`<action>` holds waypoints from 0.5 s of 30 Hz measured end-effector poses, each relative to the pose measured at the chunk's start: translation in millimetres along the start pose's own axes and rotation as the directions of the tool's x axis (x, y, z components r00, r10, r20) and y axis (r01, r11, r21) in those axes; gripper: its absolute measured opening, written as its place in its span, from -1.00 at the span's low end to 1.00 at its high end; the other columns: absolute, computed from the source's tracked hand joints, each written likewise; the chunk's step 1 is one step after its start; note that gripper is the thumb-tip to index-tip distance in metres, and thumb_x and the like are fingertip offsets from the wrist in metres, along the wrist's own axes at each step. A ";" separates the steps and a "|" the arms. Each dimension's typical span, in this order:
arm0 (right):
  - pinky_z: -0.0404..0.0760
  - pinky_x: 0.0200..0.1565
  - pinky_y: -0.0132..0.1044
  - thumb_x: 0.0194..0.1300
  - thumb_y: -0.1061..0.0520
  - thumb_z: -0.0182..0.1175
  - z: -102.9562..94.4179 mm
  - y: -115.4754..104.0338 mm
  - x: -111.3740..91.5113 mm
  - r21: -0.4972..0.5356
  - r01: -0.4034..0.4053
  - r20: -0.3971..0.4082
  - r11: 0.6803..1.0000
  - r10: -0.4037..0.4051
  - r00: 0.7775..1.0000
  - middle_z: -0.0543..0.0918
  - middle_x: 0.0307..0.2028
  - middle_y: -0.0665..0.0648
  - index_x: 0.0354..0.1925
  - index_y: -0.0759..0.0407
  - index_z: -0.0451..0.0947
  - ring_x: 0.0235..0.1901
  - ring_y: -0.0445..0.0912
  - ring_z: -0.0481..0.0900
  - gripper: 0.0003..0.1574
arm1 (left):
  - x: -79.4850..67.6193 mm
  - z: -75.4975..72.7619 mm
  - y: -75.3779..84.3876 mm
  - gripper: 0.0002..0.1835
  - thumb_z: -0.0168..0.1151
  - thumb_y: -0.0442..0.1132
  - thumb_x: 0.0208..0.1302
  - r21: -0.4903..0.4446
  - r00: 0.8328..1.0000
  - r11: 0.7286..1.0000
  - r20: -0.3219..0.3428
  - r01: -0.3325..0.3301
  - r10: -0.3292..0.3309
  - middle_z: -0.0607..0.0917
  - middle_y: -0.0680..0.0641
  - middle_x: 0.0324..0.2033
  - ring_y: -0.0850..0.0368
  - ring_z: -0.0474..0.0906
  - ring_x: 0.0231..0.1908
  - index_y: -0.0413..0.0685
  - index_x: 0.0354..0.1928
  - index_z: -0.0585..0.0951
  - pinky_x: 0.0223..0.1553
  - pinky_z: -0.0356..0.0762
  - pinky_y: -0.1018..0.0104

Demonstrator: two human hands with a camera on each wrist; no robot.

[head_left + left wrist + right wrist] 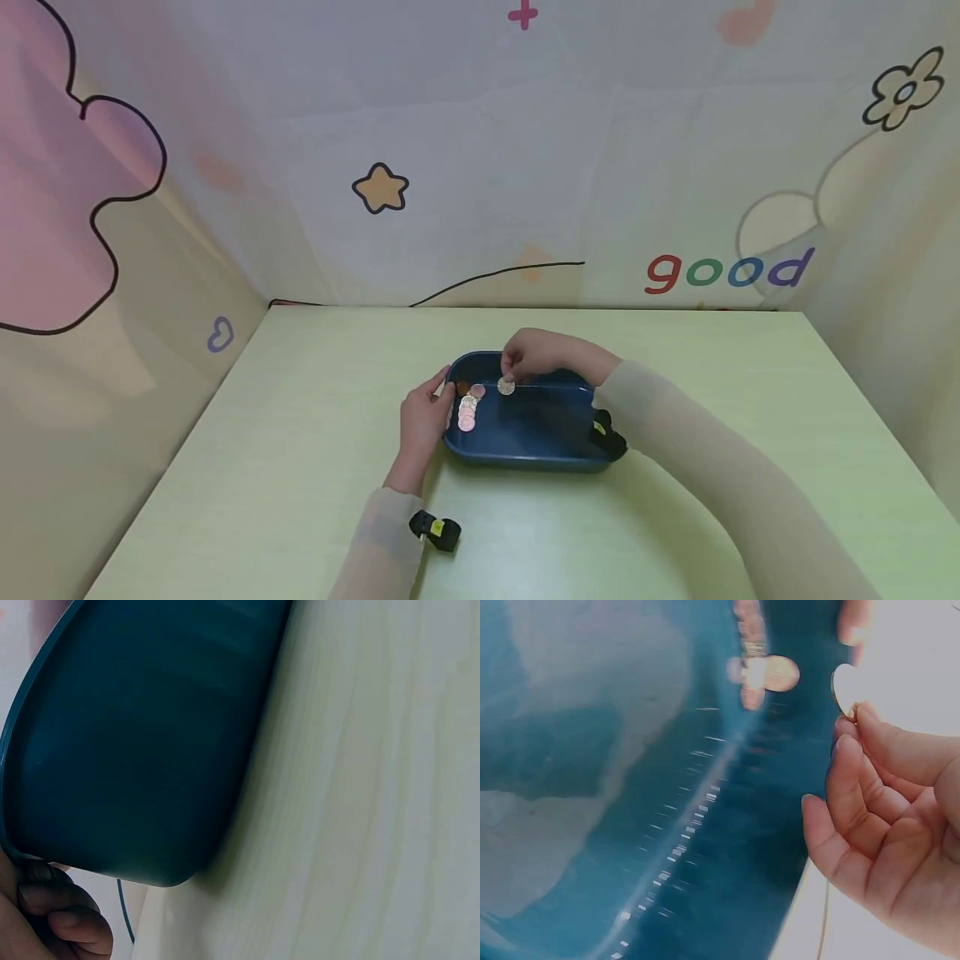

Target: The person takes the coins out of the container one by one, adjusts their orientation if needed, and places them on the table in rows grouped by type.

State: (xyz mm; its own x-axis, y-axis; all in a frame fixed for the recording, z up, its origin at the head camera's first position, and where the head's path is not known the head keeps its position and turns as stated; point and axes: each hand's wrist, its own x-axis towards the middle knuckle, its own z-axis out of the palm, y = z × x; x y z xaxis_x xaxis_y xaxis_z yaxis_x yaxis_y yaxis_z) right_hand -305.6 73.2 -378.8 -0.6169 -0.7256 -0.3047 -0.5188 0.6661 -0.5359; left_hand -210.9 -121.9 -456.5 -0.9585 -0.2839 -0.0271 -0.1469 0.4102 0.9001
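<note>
A dark blue rectangular tray with rounded corners rests on the table. At its left end, my left hand grips the rim; in the left wrist view its fingers curl beneath the tray's edge. Over the far side of the tray, my right hand pinches a round, shiny coin between thumb and fingertips. Several pale gold and copper-coloured coins lie overlapping in a row inside the tray, along its left end. A darker brown coin lies at the far end of that row.
The light wood-grain table reaches back to a printed cloth backdrop. Black wrist cameras are worn on both forearms. The right sleeve passes close by the tray's right end.
</note>
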 end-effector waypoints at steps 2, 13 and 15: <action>0.53 -0.30 -0.39 0.44 0.26 0.19 -4.8 -1.0 -8.8 0.014 0.007 -0.029 1.000 -0.006 1.000 0.66 -0.41 0.09 -0.35 0.25 0.61 -0.45 -0.18 0.57 -0.83 | -0.1 1.1 -0.1 -0.57 0.17 -0.19 0.47 -0.003 1.000 1.000 0.001 -0.004 0.004 0.35 0.16 -0.79 0.30 0.25 -0.74 -0.04 0.32 0.60 -0.61 0.18 0.46; 0.53 -0.27 -0.36 0.43 0.20 0.23 -16.0 -0.9 -52.8 0.058 -0.058 -0.157 0.997 0.067 0.985 0.68 -0.39 0.17 -0.26 0.30 0.66 -0.42 -0.03 0.60 -0.83 | -0.7 1.0 -0.3 -0.57 0.17 -0.20 0.46 -0.003 1.000 1.000 -0.001 -0.007 0.007 0.33 0.16 -0.80 0.30 0.25 -0.75 -0.06 0.32 0.60 -0.61 0.19 0.46; 0.54 -0.26 -0.35 0.43 0.21 0.22 -16.5 0.2 -61.7 0.077 -0.068 -0.178 0.995 0.081 0.981 0.69 -0.38 0.20 -0.25 0.31 0.67 -0.41 0.00 0.62 -0.83 | -0.9 1.1 -0.7 -0.57 0.17 -0.20 0.46 -0.017 1.000 1.000 0.003 -0.001 0.001 0.34 0.16 -0.80 0.31 0.25 -0.75 -0.06 0.32 0.60 -0.62 0.20 0.47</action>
State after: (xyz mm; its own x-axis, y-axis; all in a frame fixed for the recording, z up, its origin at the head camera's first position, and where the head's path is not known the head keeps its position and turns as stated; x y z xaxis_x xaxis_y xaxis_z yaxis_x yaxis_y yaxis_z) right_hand -277.4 121.0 -347.2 -0.7520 -0.6274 -0.2021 -0.4289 0.6986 -0.5727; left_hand -210.2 -121.0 -457.6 -0.9595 -0.2804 -0.0273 -0.1414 0.3955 0.9075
